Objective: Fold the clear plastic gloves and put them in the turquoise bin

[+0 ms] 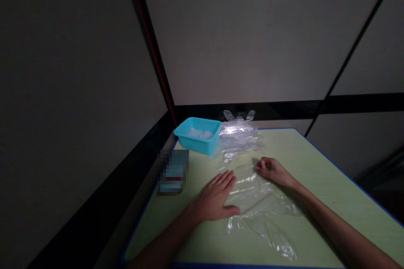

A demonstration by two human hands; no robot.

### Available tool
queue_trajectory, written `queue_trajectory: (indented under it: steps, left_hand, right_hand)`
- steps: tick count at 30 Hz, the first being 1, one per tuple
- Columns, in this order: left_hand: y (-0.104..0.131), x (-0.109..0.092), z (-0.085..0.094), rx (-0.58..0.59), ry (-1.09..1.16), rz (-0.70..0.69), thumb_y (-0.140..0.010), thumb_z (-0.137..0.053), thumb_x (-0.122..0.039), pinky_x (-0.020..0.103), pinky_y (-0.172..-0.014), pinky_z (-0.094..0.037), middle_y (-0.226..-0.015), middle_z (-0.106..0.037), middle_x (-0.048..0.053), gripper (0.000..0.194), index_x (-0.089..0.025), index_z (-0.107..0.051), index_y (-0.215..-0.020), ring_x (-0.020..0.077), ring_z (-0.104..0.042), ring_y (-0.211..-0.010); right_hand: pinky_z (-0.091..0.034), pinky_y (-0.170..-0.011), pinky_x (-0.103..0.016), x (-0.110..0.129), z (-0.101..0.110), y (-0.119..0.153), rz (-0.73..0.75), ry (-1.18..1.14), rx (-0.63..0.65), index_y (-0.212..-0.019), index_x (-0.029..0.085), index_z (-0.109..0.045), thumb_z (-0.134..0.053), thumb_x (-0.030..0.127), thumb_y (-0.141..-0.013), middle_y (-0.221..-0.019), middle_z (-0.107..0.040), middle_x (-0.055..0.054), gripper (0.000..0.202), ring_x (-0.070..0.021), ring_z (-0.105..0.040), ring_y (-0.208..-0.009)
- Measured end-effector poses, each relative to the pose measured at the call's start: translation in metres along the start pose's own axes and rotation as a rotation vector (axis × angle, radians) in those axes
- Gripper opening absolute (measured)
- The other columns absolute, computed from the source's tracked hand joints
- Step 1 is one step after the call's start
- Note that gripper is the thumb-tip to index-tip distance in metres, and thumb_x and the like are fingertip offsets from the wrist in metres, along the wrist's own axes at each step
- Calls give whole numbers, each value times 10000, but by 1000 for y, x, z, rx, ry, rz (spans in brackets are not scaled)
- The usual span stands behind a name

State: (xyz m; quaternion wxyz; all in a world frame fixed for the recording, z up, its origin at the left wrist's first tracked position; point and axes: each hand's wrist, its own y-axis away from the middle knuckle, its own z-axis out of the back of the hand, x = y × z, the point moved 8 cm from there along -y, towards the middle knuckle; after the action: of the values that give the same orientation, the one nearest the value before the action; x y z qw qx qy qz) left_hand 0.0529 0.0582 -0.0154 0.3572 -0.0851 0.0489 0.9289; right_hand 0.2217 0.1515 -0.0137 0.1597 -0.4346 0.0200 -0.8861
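Clear film (259, 195) at my fingers (225, 178): thin plastic, crinkled, glossy. Glove pile (240, 138): same see-through plastic, strong glare. Blue bin (197, 144): smooth moulded plastic, soft sheen. Tabletop (331, 185): smooth, low sheen, laminate-looking. Wall panel (252, 42): smooth, matt. Black strip (284, 110): slightly glossy.

Pale green table (325, 168) with blue edging. At its left edge: a pixelated object (173, 172), details indistinguishable. Beyond the far edge: grey wall panels (252, 42) with a black band (280, 110); a dark red strip (147, 29) rises behind the far left corner.
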Motion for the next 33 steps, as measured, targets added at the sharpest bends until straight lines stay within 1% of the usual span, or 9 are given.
queue_trajectory:
  steps: [3, 7, 12, 16, 20, 22, 25, 29, 33]
  left_hand:
    - [0, 0, 1, -20, 3, -6, -747, -441, -589, 362, -1059, -117, -1423, -123, 116, 813, -120, -164, -1352, 218, -70, -1307]
    - [1, -1, 2, -33, 8, -17, -749, -435, -596, 363, -1057, -124, -1423, -129, 111, 808, -130, -168, -1353, 220, -83, -1306]
    - [2, -1, 3, -40, 18, -14, -751, -413, -615, 362, -1057, -124, -1420, -141, 116, 814, -123, -173, -1353, 222, -91, -1305]
    - [1, 0, 2, -42, 13, -22, -754, -402, -620, 357, -1059, -112, -1418, -148, 121, 810, -113, -187, -1348, 222, -90, -1305]
    - [1, -1, 2, -43, -3, -26, -754, -404, -618, 359, -1058, -110, -1423, -126, 119, 805, -119, -187, -1348, 221, -84, -1306]
    - [1, -2, 2, -53, -1, -29, -752, -402, -623, 361, -1058, -112, -1424, -125, 115, 804, -127, -188, -1347, 219, -83, -1306]
    - [1, 0, 2, -50, 13, -29, -746, -406, -629, 363, -1059, -115, -1420, -134, 131, 817, -109, -200, -1342, 225, -84, -1305]
    - [-1, 3, 5, -41, 41, -42, -746, -426, -614, 382, -1060, -96, -1423, -118, 131, 809, -114, -203, -1341, 232, -49, -1307]
    - [4, -7, 11, -47, 115, 0, -777, -449, -537, 395, -1058, -126, -1427, -83, 127, 763, -119, -167, -1349, 230, -21, -1306]
  right_hand:
    - [-417, -547, -254, 9, -3, -1, 73, -102, 59, -600, 214, -319, -524, 433, -656, -592, -523, 15, 305, -132, -514, -584]
    - [-439, -570, -265, 10, 11, -3, 121, -116, 37, -681, 218, -351, -543, 363, -642, -603, -508, 21, 243, -146, -530, -617]
    - [-422, -590, -324, -12, 49, -5, 82, 30, -129, -816, 210, -401, -503, 246, -620, -614, -493, 24, 224, -167, -515, -580]
    - [-363, -772, -457, -13, 65, -1, 78, 170, -270, -892, 190, -452, -473, 203, -649, -781, -539, -48, 245, -251, -539, -797]
    - [-383, -866, -367, 19, 26, 7, 229, 206, -96, -973, 182, -538, -421, 264, -770, -1034, -564, -94, 249, -233, -518, -986]
    - [-347, -939, -362, 33, -9, 14, 340, 278, 113, -1165, 159, -473, -341, 308, -847, -1219, -487, -113, 375, -221, -438, -1130]
    - [-243, -1017, -413, 33, -39, 22, 397, 430, 273, -1310, 142, -326, -308, 420, -874, -1370, -314, -116, 518, -232, -261, -1258]
    - [-185, -1028, -460, 22, -40, 17, 383, 562, 294, -1350, 148, -241, -301, 486, -866, -1393, -249, -114, 593, -242, -186, -1281]
    - [-185, -1027, -467, 34, -24, 21, 325, 567, 163, -1358, 153, -215, -316, 465, -869, -1397, -229, -125, 589, -239, -176, -1283]
